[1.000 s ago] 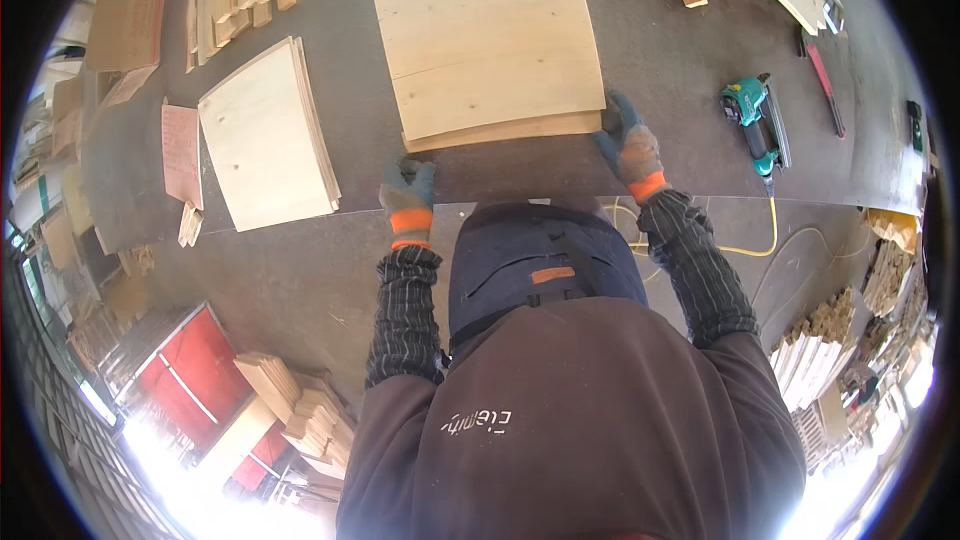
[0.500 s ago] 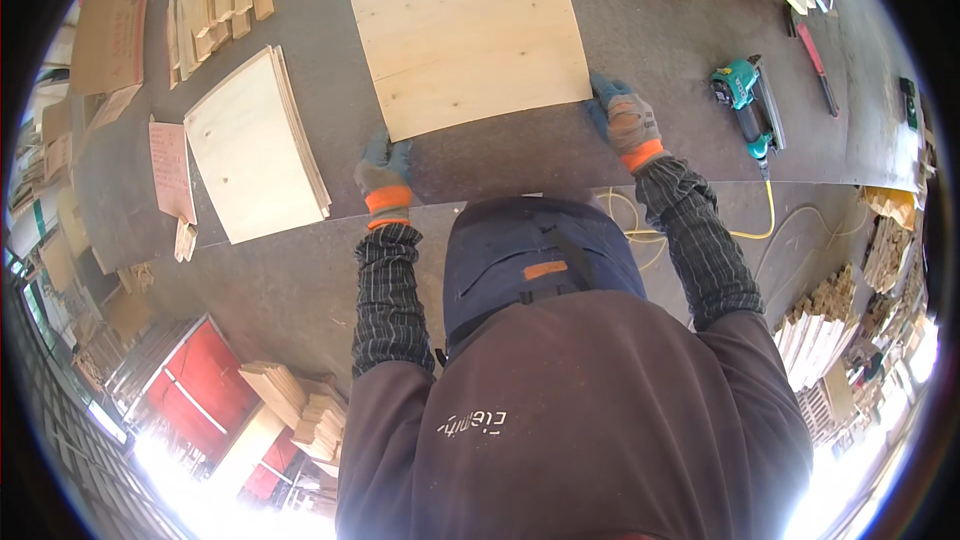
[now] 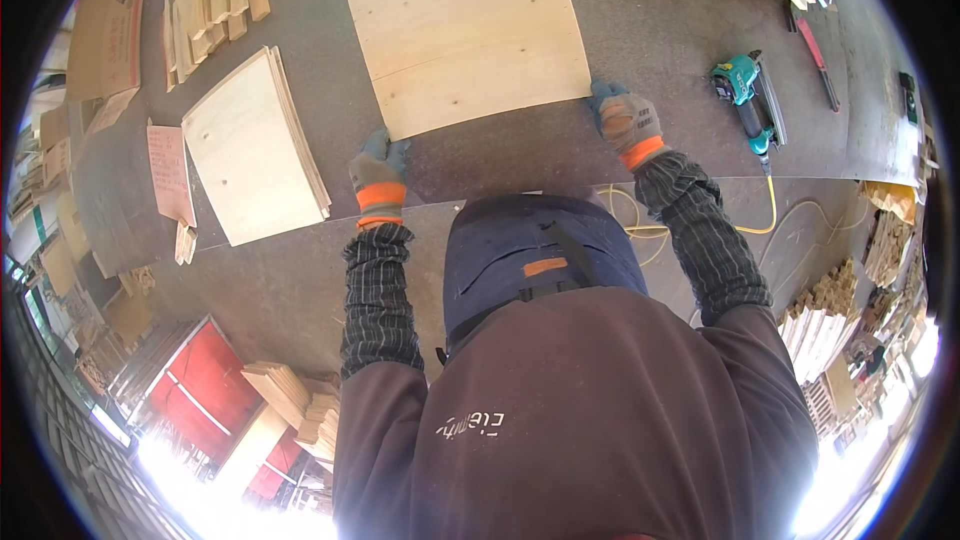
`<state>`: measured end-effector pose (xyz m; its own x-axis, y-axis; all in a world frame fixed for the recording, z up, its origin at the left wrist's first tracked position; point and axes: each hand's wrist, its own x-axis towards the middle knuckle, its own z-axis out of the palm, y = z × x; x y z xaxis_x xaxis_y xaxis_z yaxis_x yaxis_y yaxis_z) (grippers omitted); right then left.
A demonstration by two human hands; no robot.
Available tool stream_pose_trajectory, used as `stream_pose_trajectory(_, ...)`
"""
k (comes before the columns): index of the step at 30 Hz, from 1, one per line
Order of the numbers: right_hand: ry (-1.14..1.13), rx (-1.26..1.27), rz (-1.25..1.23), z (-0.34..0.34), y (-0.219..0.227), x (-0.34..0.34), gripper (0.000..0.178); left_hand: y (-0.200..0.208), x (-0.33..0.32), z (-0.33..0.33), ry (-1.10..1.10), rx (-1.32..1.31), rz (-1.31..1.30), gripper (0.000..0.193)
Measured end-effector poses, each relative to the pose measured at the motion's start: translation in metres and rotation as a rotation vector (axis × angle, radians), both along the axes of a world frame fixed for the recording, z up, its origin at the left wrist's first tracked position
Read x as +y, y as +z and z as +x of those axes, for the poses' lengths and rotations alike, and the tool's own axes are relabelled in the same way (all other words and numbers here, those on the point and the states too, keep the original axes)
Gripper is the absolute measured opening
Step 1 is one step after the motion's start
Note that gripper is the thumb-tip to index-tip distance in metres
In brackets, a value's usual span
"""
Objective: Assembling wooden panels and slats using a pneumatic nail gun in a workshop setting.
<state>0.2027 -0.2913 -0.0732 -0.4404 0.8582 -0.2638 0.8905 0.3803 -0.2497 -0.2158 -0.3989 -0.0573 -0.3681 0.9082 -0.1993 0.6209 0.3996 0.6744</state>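
A square plywood sheet [image 3: 465, 35] lies on the dark worktable, its far edge running up to the top of the view. Both my hands wear grey-blue gloves with orange cuffs. My left hand [image 3: 379, 172] has its fingers closed on the sheet's near left corner. At the near right corner, my right hand [image 3: 627, 122] pinches the edge in the same way; the fingertips are partly hidden. To the right of it rests a teal nail gun [image 3: 745, 100], joined to a yellow air hose [image 3: 767, 210].
A stack of thin plywood sheets [image 3: 250, 150] lies left, beside a pink written card [image 3: 172, 175] and wooden strips [image 3: 215, 0]. A cardboard piece [image 3: 105, 40] is farther left. Toward the far right lies a red-handled tool [image 3: 817, 55]. Wood piles [image 3: 820, 325] stand on the floor.
My left hand has shifted slightly left, and my right hand has dropped a little nearer. The plywood sheet has hardly moved, and both hands remain at its near corners.
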Motion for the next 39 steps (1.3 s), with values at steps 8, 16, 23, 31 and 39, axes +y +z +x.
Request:
stream_pose_trajectory(8, -0.002, -0.006, 0.035, -0.012, 0.01, 0.001, 0.028, -0.003, -0.001, -0.005, -0.166, 0.314, 0.009, 0.026)
stream_pose_trajectory(16, -0.296, 0.166, -0.079, -0.033, 0.026, -0.003, 0.034, -0.007, -0.002, -0.009, -0.138, 0.237, 0.026, 0.024)
stream_pose_trajectory(23, -0.673, 0.241, -0.339, -0.041, 0.022, 0.002, 0.048, -0.002, 0.0, -0.003, -0.088, 0.148, 0.028, 0.022)
stream_pose_trajectory(31, -0.876, 0.297, -0.429, -0.048, 0.003, 0.004, 0.047, 0.038, 0.012, -0.034, -0.329, 0.468, -0.306, 0.033)
stream_pose_trajectory(39, -0.875, 0.333, -0.388, -0.046, -0.011, -0.003, 0.05, 0.092, 0.073, 0.104, -0.61, 0.269, 0.364, 0.063)
